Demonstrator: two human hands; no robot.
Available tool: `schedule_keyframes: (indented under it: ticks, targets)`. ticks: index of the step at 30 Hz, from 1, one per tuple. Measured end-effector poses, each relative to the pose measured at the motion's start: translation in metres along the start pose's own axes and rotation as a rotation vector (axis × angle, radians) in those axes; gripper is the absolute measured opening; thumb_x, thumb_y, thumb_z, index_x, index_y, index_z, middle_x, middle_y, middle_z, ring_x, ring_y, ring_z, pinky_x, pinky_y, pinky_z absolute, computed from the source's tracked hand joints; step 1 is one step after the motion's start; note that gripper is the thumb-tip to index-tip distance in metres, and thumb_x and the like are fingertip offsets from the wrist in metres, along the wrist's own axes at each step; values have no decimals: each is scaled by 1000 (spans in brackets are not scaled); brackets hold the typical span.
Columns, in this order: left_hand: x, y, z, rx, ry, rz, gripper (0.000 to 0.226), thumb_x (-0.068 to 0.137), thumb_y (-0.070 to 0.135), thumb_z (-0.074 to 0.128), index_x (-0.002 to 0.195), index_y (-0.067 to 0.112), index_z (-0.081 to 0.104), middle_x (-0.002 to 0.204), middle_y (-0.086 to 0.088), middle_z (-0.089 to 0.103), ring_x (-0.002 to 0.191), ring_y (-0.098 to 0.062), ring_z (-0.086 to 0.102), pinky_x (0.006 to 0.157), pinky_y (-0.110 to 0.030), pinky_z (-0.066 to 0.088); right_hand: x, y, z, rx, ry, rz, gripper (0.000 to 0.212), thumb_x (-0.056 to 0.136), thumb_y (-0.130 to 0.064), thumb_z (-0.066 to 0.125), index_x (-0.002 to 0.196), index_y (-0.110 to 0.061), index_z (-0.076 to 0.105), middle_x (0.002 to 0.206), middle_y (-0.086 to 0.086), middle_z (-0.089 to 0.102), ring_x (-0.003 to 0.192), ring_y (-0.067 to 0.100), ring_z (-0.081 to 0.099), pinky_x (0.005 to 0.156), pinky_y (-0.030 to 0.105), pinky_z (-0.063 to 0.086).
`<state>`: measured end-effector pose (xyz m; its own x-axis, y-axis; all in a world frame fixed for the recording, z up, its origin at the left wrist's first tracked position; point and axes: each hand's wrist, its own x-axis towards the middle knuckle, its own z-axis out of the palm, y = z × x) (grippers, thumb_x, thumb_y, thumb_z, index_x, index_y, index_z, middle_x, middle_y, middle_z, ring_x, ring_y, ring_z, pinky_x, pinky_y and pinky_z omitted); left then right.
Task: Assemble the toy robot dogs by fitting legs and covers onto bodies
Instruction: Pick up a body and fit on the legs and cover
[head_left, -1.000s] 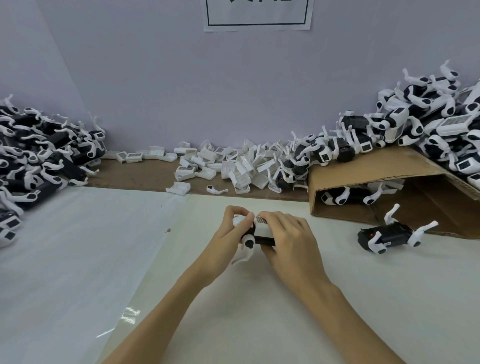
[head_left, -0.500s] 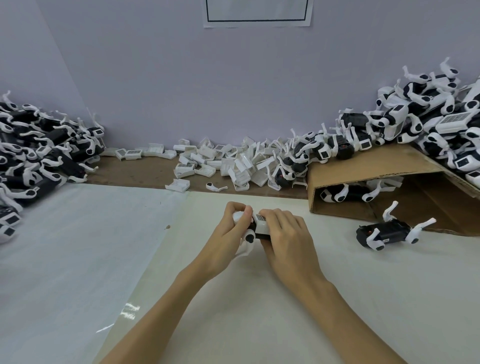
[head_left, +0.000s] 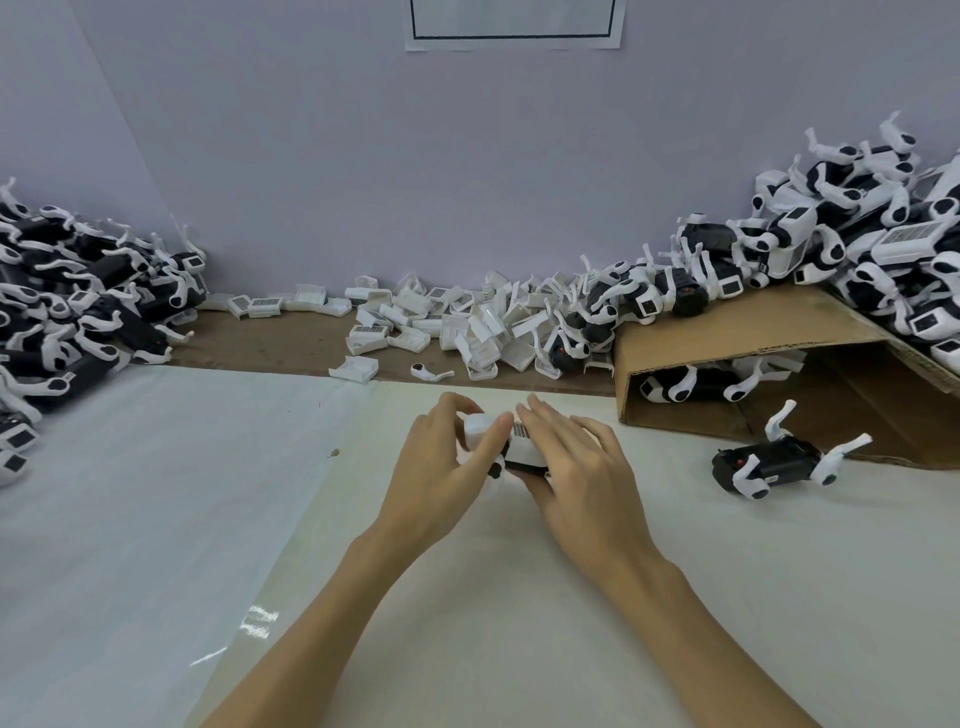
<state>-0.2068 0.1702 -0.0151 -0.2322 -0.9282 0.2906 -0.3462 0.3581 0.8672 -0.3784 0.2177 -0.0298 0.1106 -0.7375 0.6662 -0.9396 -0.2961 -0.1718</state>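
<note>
Both hands hide most of the toy dog (head_left: 519, 447), so only a bit of its white cover and one small black joint show. It sits near the middle of the table (head_left: 519, 597). The left hand (head_left: 441, 467) curls around its left end, thumb on top. The right hand (head_left: 582, 467) lies over the right part with fingers almost straight; I cannot tell if they grip underneath.

A pile of dogs (head_left: 78, 312) at the left edge is cut off. Another pile (head_left: 857, 234) at the right edge runs out of view, on a cardboard box (head_left: 727, 343). Loose white covers (head_left: 457, 322) lie along the back edge. One dog (head_left: 774, 462) lies on its back near the box. The front of the table has open room.
</note>
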Motion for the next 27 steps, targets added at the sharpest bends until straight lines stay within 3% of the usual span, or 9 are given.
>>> schedule_keyframes:
  ticks: [3,6,9,13,16,18,22,25,27]
  targets:
    - [0,-1,-5,-90,-96,-56,48,86,80,60,109,38,62,88,14,77,80,-9,72,65,-20,55,-1,-3,-4,80,-63,-6,55,86,-18,84,137,-13,65,129,-3,69,118,21,65,103,37,49]
    - [4,-6,-8,-204,-165,-123,25,95,54,72,114,38,68,101,12,76,88,-17,73,73,-27,61,-1,-3,-13,367,-180,70,49,99,-37,66,145,-22,57,131,-21,59,125,6,53,106,28,42]
    - [9,-8,-17,-244,-272,-54,35,96,36,75,128,41,64,116,8,73,99,-23,72,87,-32,61,2,8,-22,470,-183,133,38,103,-37,56,141,-28,61,121,-36,58,121,-2,51,105,23,39]
    - [7,-13,-25,-68,-335,200,49,100,16,74,142,31,56,131,15,65,124,-14,62,101,-18,48,3,25,-21,430,-327,168,29,98,-29,72,127,-26,70,109,-21,68,105,4,58,98,32,44]
    - [6,-19,-17,0,-332,260,50,98,18,78,143,24,56,132,16,65,126,-15,63,106,-29,50,0,27,-15,334,-284,127,30,96,-34,74,125,-24,71,103,-27,61,104,3,53,102,27,35]
    - [7,-20,-14,0,-286,271,50,96,21,80,142,23,58,128,15,69,121,-14,66,104,-33,52,0,23,-13,274,-240,89,30,98,-34,71,126,-22,71,108,-18,65,107,4,50,107,26,29]
    - [10,-24,-15,-44,-214,358,43,96,20,79,137,21,66,130,15,70,125,-17,66,103,-29,54,2,18,-16,272,-131,67,24,98,-28,73,119,-19,74,107,-13,69,99,-8,31,108,5,12]
    - [10,-25,-16,-65,-234,333,42,97,20,79,136,24,67,131,13,70,128,-19,65,105,-30,53,-1,20,-15,288,-207,86,27,101,-40,67,124,-27,70,106,-25,61,100,-6,39,109,23,28]
    - [10,-26,-14,-80,-247,310,42,97,19,80,136,25,67,132,12,70,129,-20,64,106,-31,52,-1,20,-14,286,-252,103,34,97,-47,68,126,-30,66,110,-24,63,105,-1,50,108,29,32]
